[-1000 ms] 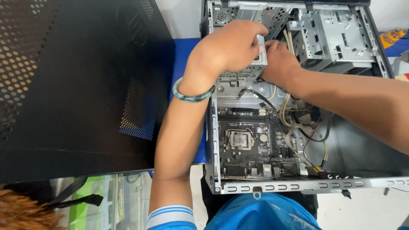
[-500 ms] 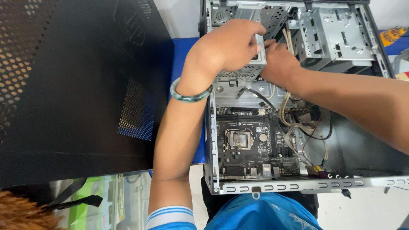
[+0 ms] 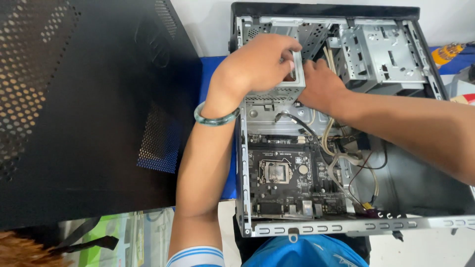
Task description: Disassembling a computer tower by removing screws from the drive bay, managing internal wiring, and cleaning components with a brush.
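I see the large black perforated metal side panel [image 3: 84, 109] lying flat just left of the open grey steel computer case [image 3: 405, 225]. Inside that case, the black square motherboard [image 3: 289, 180] sits at the near end. At the far end, my left hand [image 3: 257, 66] curls tight over the small perforated grey metal drive cage [image 3: 277, 93], gripping it. My right hand [image 3: 321, 86] presses the cage's right side; how far it closes I cannot tell.

One head-worn camera looks steeply down, close in, at the open computer case [image 3: 415, 54] filling frame from twelve to four o'clock; the black side panel [image 3: 74, 109] fills nine o'clock.
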